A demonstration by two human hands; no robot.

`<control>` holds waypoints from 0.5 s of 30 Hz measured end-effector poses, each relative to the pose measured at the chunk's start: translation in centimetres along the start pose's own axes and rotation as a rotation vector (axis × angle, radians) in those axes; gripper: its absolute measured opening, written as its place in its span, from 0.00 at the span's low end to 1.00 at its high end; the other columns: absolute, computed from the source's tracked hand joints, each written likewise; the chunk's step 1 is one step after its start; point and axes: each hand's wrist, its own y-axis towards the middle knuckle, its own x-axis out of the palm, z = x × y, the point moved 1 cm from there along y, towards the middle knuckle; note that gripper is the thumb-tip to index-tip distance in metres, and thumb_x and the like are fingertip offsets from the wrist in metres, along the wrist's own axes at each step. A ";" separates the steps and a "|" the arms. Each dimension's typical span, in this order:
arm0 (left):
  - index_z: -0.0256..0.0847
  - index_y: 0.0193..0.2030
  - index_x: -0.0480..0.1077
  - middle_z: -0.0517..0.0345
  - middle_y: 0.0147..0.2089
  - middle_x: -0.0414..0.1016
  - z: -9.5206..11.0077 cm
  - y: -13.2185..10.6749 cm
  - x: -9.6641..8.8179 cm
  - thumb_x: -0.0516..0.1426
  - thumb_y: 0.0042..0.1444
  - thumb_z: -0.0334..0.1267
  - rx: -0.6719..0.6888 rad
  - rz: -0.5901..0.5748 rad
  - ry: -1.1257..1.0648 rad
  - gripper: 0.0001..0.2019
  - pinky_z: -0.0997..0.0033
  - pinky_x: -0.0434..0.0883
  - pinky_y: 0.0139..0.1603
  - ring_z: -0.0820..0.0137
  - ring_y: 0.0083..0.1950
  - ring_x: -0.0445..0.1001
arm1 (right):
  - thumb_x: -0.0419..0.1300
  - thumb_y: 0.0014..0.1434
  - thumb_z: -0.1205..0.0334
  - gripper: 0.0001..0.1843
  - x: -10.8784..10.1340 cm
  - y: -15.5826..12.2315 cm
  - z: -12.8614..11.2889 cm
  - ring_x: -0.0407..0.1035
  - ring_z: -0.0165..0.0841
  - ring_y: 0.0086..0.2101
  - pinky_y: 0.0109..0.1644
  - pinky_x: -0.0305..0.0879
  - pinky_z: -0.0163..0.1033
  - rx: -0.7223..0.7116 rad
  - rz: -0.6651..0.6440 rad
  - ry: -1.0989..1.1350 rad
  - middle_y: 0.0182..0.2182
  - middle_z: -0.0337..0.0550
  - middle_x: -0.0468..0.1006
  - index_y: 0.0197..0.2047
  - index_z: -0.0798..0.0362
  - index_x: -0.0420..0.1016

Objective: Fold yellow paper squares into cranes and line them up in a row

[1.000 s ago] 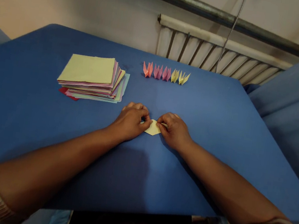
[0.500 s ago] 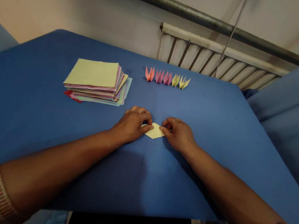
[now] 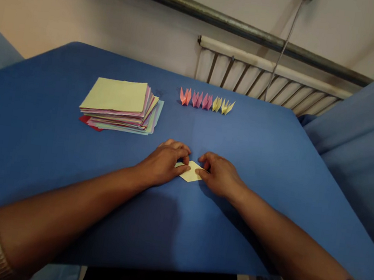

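A small pale yellow folded paper [image 3: 190, 174] lies flat on the blue table [image 3: 273, 170] in front of me. My left hand [image 3: 165, 161] presses its left end with curled fingers. My right hand [image 3: 218, 174] pinches its right end, fingers closed on it. Both forearms rest on the table.
A stack of coloured square paper sheets [image 3: 120, 105] sits at the back left. A row of several small folded paper pieces [image 3: 206, 101], pink and yellow, stands behind the hands. A white slatted rail [image 3: 268, 79] and a metal pipe [image 3: 192, 6] run along the wall beyond the table.
The view has tilted a little, so everything sits lower in frame. My hands have drawn closer together over the yellow paper, covering more of it.
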 end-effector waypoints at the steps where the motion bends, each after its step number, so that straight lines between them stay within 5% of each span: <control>1: 0.42 0.37 0.73 0.53 0.51 0.75 0.0 0.0 0.0 0.58 0.58 0.38 0.007 0.003 -0.003 0.04 0.54 0.66 0.57 0.60 0.53 0.70 | 0.63 0.57 0.64 0.05 0.0 0.0 0.0 0.65 0.31 0.30 0.35 0.58 0.38 -0.004 -0.008 -0.002 0.30 0.38 0.75 0.39 0.50 0.73; 8: 0.43 0.53 0.70 0.52 0.52 0.76 0.4 -0.1 -0.3 0.59 0.58 0.41 -0.019 0.000 -0.014 0.17 0.55 0.67 0.56 0.60 0.54 0.71 | 0.61 0.56 0.69 0.05 1.1 0.3 0.9 0.67 0.31 0.37 0.43 0.61 0.38 -0.144 0.054 0.096 0.35 0.38 0.73 0.34 0.51 0.70; 12: 0.44 0.42 0.74 0.58 0.39 0.78 0.8 -0.1 -0.7 0.56 0.61 0.41 0.032 -0.020 0.010 0.07 0.59 0.67 0.51 0.65 0.44 0.73 | 0.57 0.61 0.68 0.03 1.2 0.1 0.9 0.68 0.31 0.33 0.41 0.59 0.38 -0.218 0.093 0.129 0.31 0.36 0.75 0.36 0.50 0.69; 15: 0.42 0.38 0.73 0.56 0.36 0.76 1.1 0.0 -1.2 0.54 0.63 0.41 0.068 0.086 0.112 0.08 0.59 0.67 0.49 0.64 0.42 0.72 | 0.56 0.63 0.66 0.04 0.7 0.2 0.6 0.69 0.33 0.37 0.45 0.58 0.41 -0.348 0.219 0.018 0.35 0.40 0.77 0.40 0.50 0.70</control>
